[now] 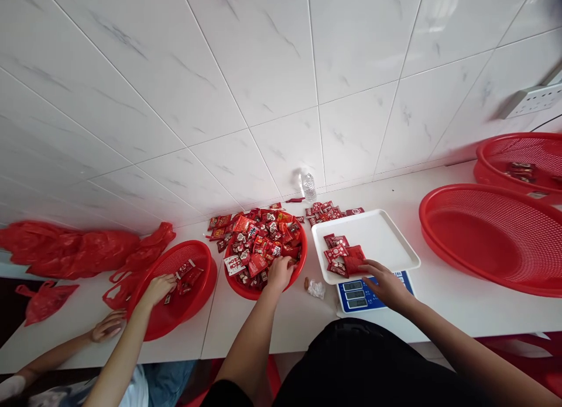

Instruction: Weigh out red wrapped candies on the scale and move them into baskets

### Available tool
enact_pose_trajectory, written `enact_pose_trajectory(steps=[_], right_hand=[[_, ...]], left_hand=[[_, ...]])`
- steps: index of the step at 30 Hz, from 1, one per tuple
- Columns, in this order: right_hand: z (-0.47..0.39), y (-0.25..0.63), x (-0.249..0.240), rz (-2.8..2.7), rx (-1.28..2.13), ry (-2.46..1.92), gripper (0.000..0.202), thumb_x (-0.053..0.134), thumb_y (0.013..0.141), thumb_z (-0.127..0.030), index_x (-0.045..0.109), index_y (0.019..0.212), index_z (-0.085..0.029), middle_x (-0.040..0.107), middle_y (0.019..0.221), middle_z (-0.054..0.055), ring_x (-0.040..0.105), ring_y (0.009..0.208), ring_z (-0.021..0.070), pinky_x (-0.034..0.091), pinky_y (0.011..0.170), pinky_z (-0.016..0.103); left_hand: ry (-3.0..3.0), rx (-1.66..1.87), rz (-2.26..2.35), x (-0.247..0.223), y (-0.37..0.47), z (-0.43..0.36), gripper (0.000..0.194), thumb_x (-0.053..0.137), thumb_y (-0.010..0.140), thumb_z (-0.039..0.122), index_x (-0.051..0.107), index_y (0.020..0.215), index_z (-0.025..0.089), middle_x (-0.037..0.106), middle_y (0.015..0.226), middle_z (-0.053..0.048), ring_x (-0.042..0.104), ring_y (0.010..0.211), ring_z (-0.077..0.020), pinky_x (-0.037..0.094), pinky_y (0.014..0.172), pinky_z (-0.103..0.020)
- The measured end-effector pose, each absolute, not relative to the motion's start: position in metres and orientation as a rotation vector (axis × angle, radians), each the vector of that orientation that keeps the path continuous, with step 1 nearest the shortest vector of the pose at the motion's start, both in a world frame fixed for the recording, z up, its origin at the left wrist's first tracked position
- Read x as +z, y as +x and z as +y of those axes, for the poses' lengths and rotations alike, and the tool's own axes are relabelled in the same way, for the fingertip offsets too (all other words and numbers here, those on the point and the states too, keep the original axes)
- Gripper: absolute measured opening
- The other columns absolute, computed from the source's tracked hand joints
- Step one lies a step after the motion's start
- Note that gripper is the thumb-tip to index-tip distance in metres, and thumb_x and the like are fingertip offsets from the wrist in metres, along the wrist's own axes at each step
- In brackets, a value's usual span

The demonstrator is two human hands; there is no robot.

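My left hand (281, 273) reaches over the near right rim of a red basket (304, 252) heaped with small red snack packets (259, 243). Its fingers are curled among the packets, and whatever they grip is hidden. My right hand (389, 285) lies at the near edge of a white tray (390, 237), fingers stretched out, fingertips by a red packet (353, 260). Several more red packets (336, 252) lie in a small pile at the tray's left side. Beneath the tray is a blue weighing scale (373, 296), its display panel partly covered by the tray and my right hand.
Loose packets (327, 212) lie behind the tray near a clear plastic bottle (308, 186). Crumpled clear plastic (316, 289) sits before the tray. At left, another person's hands (160, 288) work by a red basket (206, 278). Large red baskets (439, 243) stand right; red bags (79, 249) lie far left.
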State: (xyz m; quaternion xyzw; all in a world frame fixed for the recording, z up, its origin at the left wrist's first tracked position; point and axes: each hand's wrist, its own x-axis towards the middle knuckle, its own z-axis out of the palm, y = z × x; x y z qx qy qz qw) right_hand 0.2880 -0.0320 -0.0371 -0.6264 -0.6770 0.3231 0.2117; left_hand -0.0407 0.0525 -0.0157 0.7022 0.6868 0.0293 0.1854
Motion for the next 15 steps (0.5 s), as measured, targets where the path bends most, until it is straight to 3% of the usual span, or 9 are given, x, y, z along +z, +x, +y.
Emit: enact_pose_trajectory(steps=[6, 11, 15], right_hand=[[-0.033, 0.289, -0.033, -1.914, 0.873, -1.716, 0.036, 0.042, 0.085, -0.036, 0.058, 0.116, -0.027, 0.051, 0.130, 0.007, 0.049, 0.117, 0.0262, 0.045, 0.094, 0.041], [-0.032, 0.294, -0.033, -1.891, 0.852, -1.735, 0.036, 0.043, 0.085, -0.035, 0.057, 0.117, -0.028, 0.050, 0.130, 0.006, 0.050, 0.116, 0.0255, 0.045, 0.094, 0.040], [-0.028, 0.293, -0.038, -1.896, 0.819, -1.776, 0.040, 0.041, 0.087, -0.037, 0.052, 0.123, -0.025, 0.047, 0.133, 0.008, 0.046, 0.120, 0.0257, 0.043, 0.096, 0.041]], left_hand=[[1.901, -0.026, 1.941, -0.015, -0.027, 0.069, 0.009, 0.059, 0.074, 0.021, 0.066, 0.077, 0.019, 0.063, 0.096, -0.009, 0.059, 0.087, -0.0210, 0.042, 0.071, -0.028], [1.946, 0.380, 1.988, 0.014, -0.011, 0.070, 0.020, 0.045, 0.084, 0.027, 0.062, 0.090, 0.019, 0.065, 0.094, -0.007, 0.059, 0.084, -0.0189, 0.043, 0.072, -0.029], [1.900, 0.573, 1.597, 0.019, 0.026, 0.064, 0.022, 0.047, 0.083, 0.029, 0.064, 0.095, 0.019, 0.067, 0.095, -0.005, 0.061, 0.084, -0.0162, 0.046, 0.077, -0.026]])
